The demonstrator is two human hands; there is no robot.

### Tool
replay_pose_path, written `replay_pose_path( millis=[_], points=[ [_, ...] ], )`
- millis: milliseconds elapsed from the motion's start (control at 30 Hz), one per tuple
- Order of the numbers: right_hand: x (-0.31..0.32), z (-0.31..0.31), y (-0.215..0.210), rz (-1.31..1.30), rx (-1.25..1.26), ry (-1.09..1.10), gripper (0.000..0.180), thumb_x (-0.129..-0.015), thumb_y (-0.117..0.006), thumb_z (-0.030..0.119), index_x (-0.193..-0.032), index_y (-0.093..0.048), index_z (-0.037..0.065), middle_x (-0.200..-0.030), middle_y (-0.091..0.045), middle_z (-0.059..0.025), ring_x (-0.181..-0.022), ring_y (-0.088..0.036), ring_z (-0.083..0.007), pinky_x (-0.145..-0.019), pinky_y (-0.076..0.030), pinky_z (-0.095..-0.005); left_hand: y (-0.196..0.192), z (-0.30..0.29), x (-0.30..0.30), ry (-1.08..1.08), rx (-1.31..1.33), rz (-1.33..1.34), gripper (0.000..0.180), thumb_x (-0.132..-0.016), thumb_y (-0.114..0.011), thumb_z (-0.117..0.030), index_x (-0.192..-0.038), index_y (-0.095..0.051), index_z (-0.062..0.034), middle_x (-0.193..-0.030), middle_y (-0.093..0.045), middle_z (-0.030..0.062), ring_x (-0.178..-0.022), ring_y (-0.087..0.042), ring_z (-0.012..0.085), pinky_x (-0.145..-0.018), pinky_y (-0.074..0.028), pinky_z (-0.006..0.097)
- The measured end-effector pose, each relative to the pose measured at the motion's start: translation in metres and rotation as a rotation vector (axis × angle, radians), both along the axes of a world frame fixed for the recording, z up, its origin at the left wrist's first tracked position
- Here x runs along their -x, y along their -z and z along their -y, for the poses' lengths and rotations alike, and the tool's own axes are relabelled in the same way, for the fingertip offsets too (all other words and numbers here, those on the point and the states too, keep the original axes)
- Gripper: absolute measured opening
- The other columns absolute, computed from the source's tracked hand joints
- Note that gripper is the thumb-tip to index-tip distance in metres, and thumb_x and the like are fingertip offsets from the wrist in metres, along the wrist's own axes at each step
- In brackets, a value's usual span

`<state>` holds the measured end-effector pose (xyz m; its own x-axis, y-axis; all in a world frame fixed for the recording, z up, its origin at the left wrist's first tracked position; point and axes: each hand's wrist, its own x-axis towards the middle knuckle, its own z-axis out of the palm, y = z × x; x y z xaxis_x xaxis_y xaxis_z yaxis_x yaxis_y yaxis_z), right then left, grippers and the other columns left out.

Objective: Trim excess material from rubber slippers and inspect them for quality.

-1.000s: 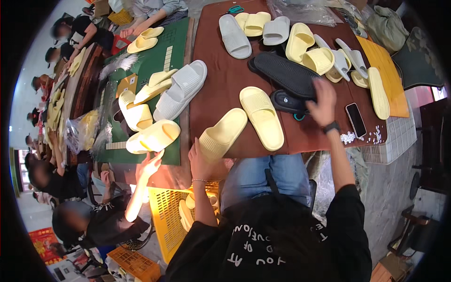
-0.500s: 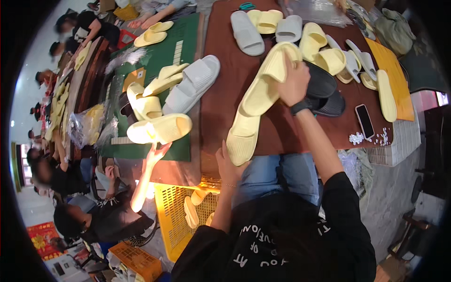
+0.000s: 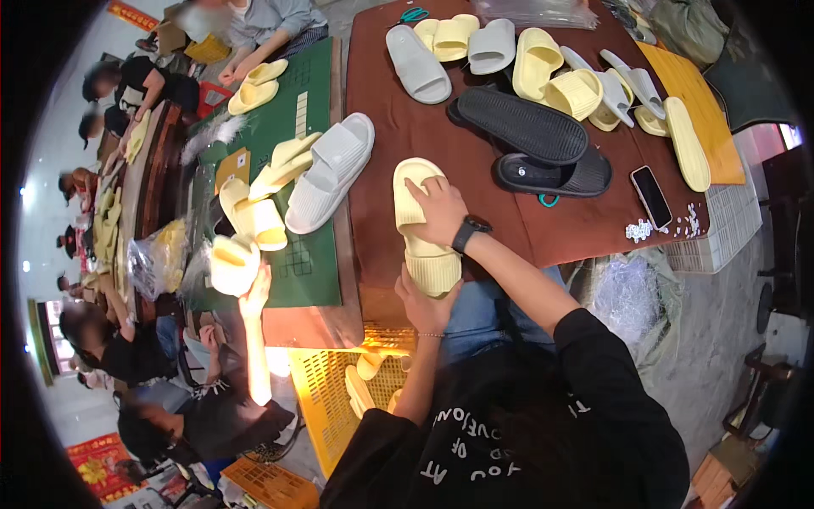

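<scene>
A pale yellow slipper (image 3: 434, 270) is between my hands at the front edge of the brown table, its ribbed strap toward me. My left hand (image 3: 426, 303) grips the near end, fingers curled around its side. My right hand (image 3: 438, 210) lies over the far half, fingers bent onto the footbed; its palm side is hidden. To the right, a black slipper (image 3: 524, 124) rests partly over another black slipper (image 3: 555, 174). Farther off are a grey slipper (image 3: 419, 65), another grey slipper (image 3: 492, 47) and yellow slippers (image 3: 538, 64).
On the left, a co-worker's hand (image 3: 254, 293) holds a yellow slipper (image 3: 234, 265) beside a green mat (image 3: 314, 267). A phone (image 3: 651, 198) and small white pieces (image 3: 640, 230) lie at the right. Below stands a yellow crate (image 3: 309, 399) with slippers. Teal scissors (image 3: 414, 14) lie at the back.
My hands have brought the yellow slipper lower and leftward, nearer the table's front edge. More of the black slippers shows now. The co-worker's slipper has turned, and the whole view has shifted slightly.
</scene>
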<state>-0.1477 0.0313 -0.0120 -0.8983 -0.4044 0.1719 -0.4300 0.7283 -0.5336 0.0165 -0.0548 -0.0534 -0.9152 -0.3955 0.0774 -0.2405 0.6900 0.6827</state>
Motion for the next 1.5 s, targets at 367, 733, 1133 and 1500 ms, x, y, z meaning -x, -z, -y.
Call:
replay_pose_path(
  millis=[367,733,1133,1500],
  points=[
    [-0.030,-0.177,0.019,-0.456,0.403,0.661,0.059,-0.082,-0.067,0.022,-0.134,-0.047,0.005,-0.135,-0.043,-0.0185,-0.126,-0.039,-0.0376,-0.107,-0.030,-0.0463,-0.030,0.080,0.038,-0.521,0.156,-0.127,0.084,-0.060,-0.084,-0.042,-0.120,-0.052,0.0079,-0.110,-0.061,0.0266,-0.104,-0.058,0.0396,-0.093,-0.046,0.047],
    [-0.027,-0.453,0.076,-0.064,-0.289,0.958,0.085,-0.068,-0.075,0.046,-0.135,-0.046,0.003,-0.134,-0.050,-0.0147,-0.124,-0.046,-0.0318,-0.105,-0.036,-0.0443,0.013,0.172,0.024,-0.753,0.562,0.089,0.090,-0.080,-0.065,-0.057,-0.139,-0.034,0.0031,-0.131,-0.047,0.0252,-0.122,-0.042,0.0412,-0.096,-0.040,0.051],
    [-0.023,-0.455,0.055,-0.006,-0.279,0.995,0.070,-0.065,-0.078,0.042,-0.123,-0.058,0.007,-0.121,-0.057,-0.0122,-0.112,-0.055,-0.0309,-0.093,-0.048,-0.0418,-0.044,-0.026,0.138,0.274,0.419,-0.536,0.072,-0.076,-0.074,-0.023,-0.135,-0.042,0.0044,-0.135,-0.042,0.0242,-0.126,-0.036,0.0411,-0.106,-0.028,0.050],
    [-0.029,-0.431,0.057,-0.012,-0.246,0.991,0.074,-0.065,-0.077,0.040,-0.125,-0.054,0.005,-0.120,-0.056,-0.0124,-0.112,-0.054,-0.0315,-0.093,-0.045,-0.0441,-0.073,-0.141,0.315,1.030,1.071,-0.178,0.101,-0.065,-0.076,-0.017,-0.150,-0.021,-0.0140,-0.145,-0.036,0.0122,-0.140,-0.027,0.0271,-0.117,-0.017,0.046]
  ],
)
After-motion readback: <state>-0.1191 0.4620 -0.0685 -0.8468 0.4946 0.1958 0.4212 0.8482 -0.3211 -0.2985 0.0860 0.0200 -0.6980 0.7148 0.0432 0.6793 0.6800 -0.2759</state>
